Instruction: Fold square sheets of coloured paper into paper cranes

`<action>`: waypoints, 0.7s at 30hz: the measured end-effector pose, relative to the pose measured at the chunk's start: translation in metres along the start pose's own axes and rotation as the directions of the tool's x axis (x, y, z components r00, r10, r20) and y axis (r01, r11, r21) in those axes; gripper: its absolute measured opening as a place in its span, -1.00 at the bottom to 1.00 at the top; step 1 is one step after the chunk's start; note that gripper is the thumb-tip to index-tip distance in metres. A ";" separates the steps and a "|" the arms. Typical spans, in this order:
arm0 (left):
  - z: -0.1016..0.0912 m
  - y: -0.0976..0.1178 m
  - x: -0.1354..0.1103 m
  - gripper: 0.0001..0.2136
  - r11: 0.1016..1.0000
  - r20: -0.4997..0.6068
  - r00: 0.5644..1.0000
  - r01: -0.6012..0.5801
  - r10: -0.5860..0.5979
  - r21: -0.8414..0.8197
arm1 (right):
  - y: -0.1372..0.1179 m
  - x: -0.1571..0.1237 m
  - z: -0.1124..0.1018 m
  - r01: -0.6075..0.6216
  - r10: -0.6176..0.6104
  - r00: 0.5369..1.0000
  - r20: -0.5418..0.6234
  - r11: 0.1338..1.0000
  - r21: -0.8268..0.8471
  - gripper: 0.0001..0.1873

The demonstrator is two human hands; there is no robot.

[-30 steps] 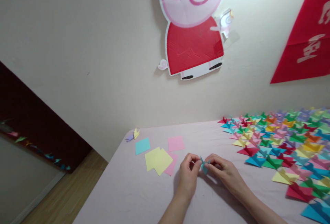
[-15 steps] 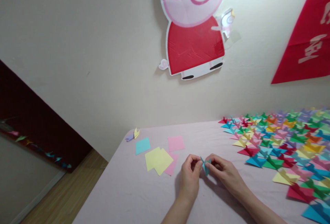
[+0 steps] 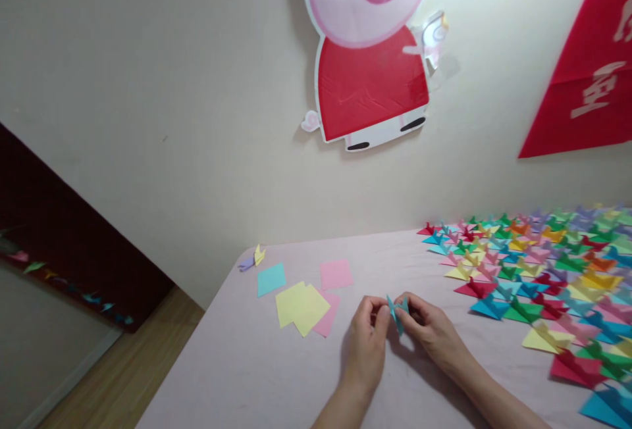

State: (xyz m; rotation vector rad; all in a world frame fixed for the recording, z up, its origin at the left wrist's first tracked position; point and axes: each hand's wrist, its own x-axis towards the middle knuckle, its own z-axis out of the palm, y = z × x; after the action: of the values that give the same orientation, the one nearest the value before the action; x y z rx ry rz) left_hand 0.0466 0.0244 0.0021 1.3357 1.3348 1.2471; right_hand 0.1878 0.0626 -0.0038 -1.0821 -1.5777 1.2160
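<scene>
A small folded light-blue paper, pointed like an origami crane, is held just above the table between both hands. My left hand pinches its left side with thumb and fingertips. On the other side, my right hand grips it between thumb and bent fingers. Part of the paper is hidden behind the fingertips. Left of my hands lie flat paper squares: two overlapping yellow sheets, a pink sheet, another pink sheet partly under the yellow, and a blue sheet.
Rows of colourful folded paper cranes cover the table's right side. A yellow folded piece and a purple one stand at the far left corner. Behind the cloth-covered table rises a wall with a pig cutout and a red banner.
The blue paper has turned slightly and shifted a little to the right in my fingers. Both hands keep their grip. The view has moved slightly.
</scene>
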 end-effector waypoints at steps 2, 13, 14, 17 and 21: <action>0.001 0.002 -0.001 -0.82 0.997 -0.001 1.000 0.000 0.000 0.082 | 0.001 0.001 -0.001 0.002 -0.002 1.000 -0.002 1.000 0.024 -0.64; 0.000 0.003 0.000 -0.85 0.988 -0.011 0.997 -0.074 0.076 0.134 | 0.006 0.001 -0.002 0.016 -0.017 0.999 0.030 0.999 0.040 -0.59; 0.000 0.004 -0.001 -0.84 0.984 -0.018 0.995 -0.089 0.093 0.152 | 0.006 0.001 -0.002 0.006 -0.007 0.999 0.035 0.999 0.040 -0.59; 0.000 0.006 -0.002 -0.82 0.970 -0.037 0.988 -0.140 0.150 0.198 | 0.007 0.003 -0.002 -0.023 0.021 0.999 0.029 0.998 0.056 -0.59; 0.000 0.003 -0.002 -0.83 0.966 -0.065 0.982 -0.160 0.176 0.205 | 0.006 0.004 0.000 -0.025 0.023 1.000 0.019 0.993 0.114 -0.58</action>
State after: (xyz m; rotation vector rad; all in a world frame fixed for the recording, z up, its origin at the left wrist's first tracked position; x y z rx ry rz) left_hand 0.0477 0.0224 0.0052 1.5799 1.4596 1.3215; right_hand 0.1872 0.0671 -0.0089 -1.0216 -1.4932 1.3186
